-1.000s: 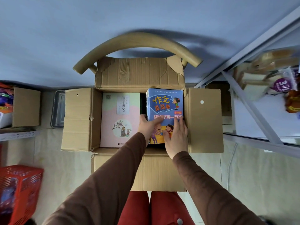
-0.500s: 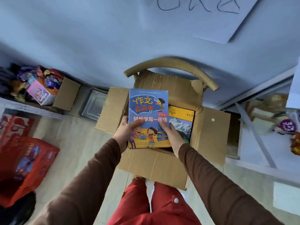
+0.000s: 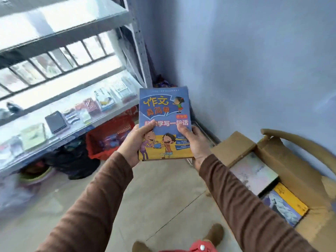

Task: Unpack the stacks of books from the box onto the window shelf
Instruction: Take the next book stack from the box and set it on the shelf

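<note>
In mid-air over the concrete floor (image 3: 163,193), between the shelf (image 3: 76,122) on the left and the box (image 3: 283,160) on the right, a stack of books (image 3: 164,122) is held up in both hands. The left hand (image 3: 135,142) grasps the stack's lower left edge, thumb curled over the blue cover. The right hand (image 3: 195,142) grasps the lower right edge the same way, thumb on the cover, fingers hidden underneath. The top cover is blue with yellow lettering and cartoon children; how many books lie beneath it cannot be told.

The box sits open at the lower right, flaps spread, on a chair (image 3: 300,140) with a curved wooden back against the blue wall (image 3: 254,60). Inside it lie a pale book (image 3: 254,171) and, beside it, a yellow-edged book (image 3: 285,204) with a mountain picture.

The shelf is a metal rack in front of a barred window (image 3: 60,57), blurred by motion. Its lit level carries small packets and a dark flat item (image 3: 55,121). A red basket (image 3: 111,137) stands on the floor under it, near dark bags (image 3: 72,159). Brown sleeves cover both arms, and a brown shoe (image 3: 214,231) shows at the bottom edge.
</note>
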